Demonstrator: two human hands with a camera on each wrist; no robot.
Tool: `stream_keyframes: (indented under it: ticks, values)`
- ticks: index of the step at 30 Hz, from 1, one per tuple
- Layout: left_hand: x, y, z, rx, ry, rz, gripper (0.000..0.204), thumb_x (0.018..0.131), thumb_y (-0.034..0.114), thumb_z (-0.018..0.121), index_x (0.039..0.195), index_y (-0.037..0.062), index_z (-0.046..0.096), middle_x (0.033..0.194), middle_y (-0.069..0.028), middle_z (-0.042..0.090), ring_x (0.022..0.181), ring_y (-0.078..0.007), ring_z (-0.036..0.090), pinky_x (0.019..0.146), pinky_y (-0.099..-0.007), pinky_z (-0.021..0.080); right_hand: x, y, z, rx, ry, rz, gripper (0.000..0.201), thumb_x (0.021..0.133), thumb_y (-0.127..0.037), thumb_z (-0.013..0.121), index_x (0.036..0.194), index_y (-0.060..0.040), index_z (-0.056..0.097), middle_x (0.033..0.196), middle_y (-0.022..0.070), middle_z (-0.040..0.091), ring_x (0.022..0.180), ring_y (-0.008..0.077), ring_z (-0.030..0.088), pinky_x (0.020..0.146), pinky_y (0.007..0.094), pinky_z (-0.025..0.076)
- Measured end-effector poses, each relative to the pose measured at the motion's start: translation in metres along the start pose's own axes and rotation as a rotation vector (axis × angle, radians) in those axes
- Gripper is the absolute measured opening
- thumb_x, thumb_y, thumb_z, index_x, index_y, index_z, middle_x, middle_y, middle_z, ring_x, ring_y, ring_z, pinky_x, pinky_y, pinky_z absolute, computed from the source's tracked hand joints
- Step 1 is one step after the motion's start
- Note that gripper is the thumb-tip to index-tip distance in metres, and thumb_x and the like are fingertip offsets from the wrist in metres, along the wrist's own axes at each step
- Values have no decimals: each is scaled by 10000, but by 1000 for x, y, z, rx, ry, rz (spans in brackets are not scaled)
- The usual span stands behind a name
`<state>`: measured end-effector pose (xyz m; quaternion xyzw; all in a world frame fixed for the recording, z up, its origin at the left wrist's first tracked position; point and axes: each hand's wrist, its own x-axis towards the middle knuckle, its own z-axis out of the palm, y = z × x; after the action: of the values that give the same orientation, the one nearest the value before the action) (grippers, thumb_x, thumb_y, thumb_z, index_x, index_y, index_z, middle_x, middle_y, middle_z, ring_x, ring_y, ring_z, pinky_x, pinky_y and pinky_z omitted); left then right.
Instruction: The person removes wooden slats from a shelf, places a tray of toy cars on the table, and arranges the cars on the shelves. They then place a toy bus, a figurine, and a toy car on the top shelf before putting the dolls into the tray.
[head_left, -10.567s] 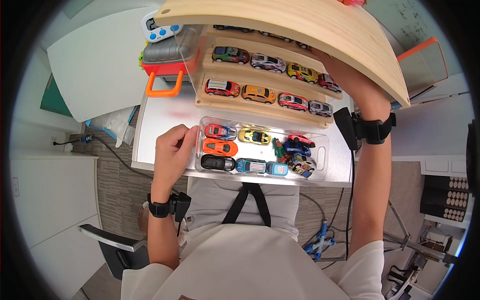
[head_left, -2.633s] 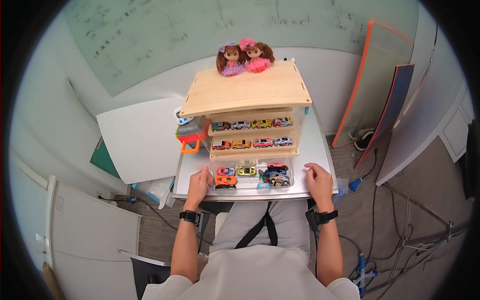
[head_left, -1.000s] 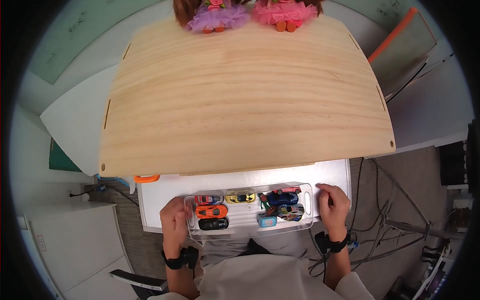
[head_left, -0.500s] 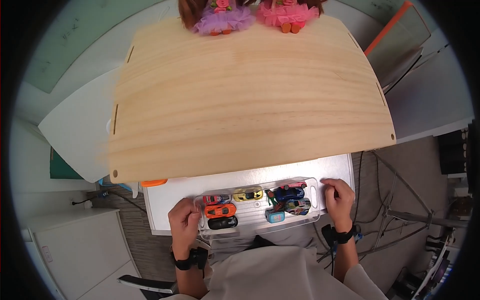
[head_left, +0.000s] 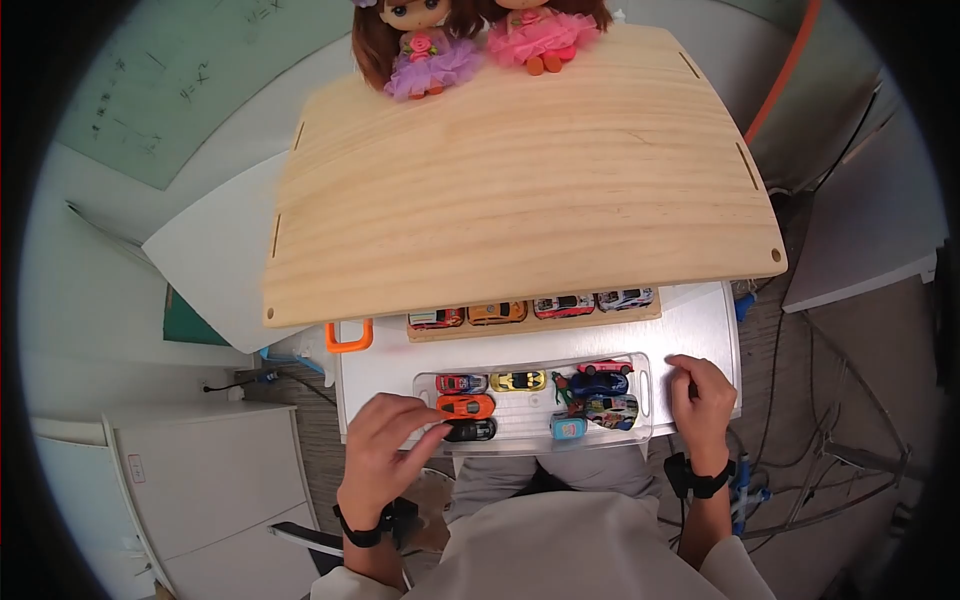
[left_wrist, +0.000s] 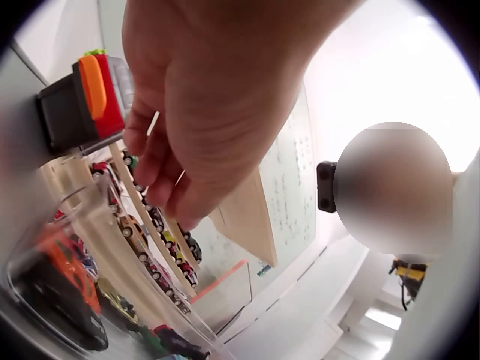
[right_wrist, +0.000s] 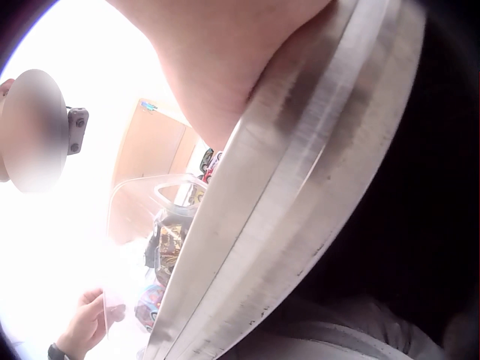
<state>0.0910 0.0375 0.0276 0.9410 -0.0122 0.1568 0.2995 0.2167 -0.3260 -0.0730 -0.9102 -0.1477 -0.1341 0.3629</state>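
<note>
In the head view, my left hand (head_left: 385, 440) hovers over the left end of a clear plastic tray (head_left: 530, 447), fingers spread loosely, thumb and fingertips close to a black toy car (head_left: 472, 430). The left wrist view shows the fingers pointing down with nothing between them. An orange toy car (head_left: 466, 406), a red-and-blue one (head_left: 461, 384) and a yellow one (head_left: 518, 380) lie nearby in the tray. A light-blue toy (head_left: 568, 426) and several jumbled cars, including a dark blue one (head_left: 600, 385), fill the right end. My right hand (head_left: 702, 395) rests loosely curled on the table, right of the tray.
A wooden display shelf (head_left: 520, 180) stands behind the tray; toy cars (head_left: 497, 314) line its lowest visible step. Two dolls (head_left: 430, 60) sit on its top. An orange handle (head_left: 349, 337) juts out at left. The metal table edge (right_wrist: 262, 217) fills much of the right wrist view.
Earlier, my right hand was inside the shelf; it now rests beside the tray. A striped blue car has left the tray. My left hand has moved from the tray's left side over the black car.
</note>
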Motion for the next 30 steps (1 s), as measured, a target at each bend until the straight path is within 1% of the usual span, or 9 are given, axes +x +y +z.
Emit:
stream_keyframes:
  ticks: [2,5,8,10,16,19,21,24,30]
  values:
    - [9,12,5,77,-276,89,267,791,57,840,1044,44,758,1028,-102,744,913,-271,701,775,-368,566,1,1,-1,23,12,-25,181,833,54,654,951,-24,767,742,108,687,616,225,643,555,340,500]
    - [24,28,20,144,-404,137,274,833,101,814,1097,45,764,1111,-94,750,946,-281,710,815,-398,586,1,3,-3,16,-1,-66,191,826,53,667,966,-36,762,701,90,648,593,220,617,547,339,490]
    - [35,35,37,261,-449,256,251,865,111,784,1105,40,763,1166,-93,744,954,-293,711,843,-405,590,2,1,-5,37,2,-42,181,825,52,671,955,-36,761,703,87,650,593,218,616,548,336,489]
    - [40,33,48,270,-476,282,283,868,117,780,1140,45,750,1193,-88,738,966,-296,714,863,-396,590,2,1,-7,44,11,-16,176,821,50,677,951,-34,759,708,91,658,607,221,630,552,339,498]
    - [52,41,62,311,-508,245,369,854,121,789,1210,55,720,1166,-100,739,965,-289,719,850,-388,587,0,1,-7,77,18,-21,182,812,52,682,958,-26,758,721,96,672,632,230,650,569,348,517]
    - [50,43,61,274,-513,237,353,852,150,797,1184,51,727,1099,-107,741,935,-292,718,819,-394,587,1,1,-9,62,-14,-2,182,810,51,683,958,-26,757,712,97,664,630,230,648,567,349,515]
    - [49,44,59,290,-554,186,357,841,203,816,1152,47,731,1031,-111,734,905,-297,713,799,-398,584,3,1,-8,65,-8,-14,180,811,49,683,958,-26,757,708,97,659,628,229,646,564,350,513]
    - [50,44,57,278,-581,120,365,828,246,832,1124,54,735,1001,-111,729,886,-303,707,780,-404,580,1,1,-7,76,13,-18,176,813,44,686,959,-25,755,704,95,654,624,228,643,563,351,511]
    - [52,40,65,298,-641,141,310,841,234,821,1088,67,735,973,-94,711,876,-309,702,758,-403,579,1,2,-8,72,5,-19,167,817,38,693,959,-27,751,713,87,657,628,226,642,568,348,514]
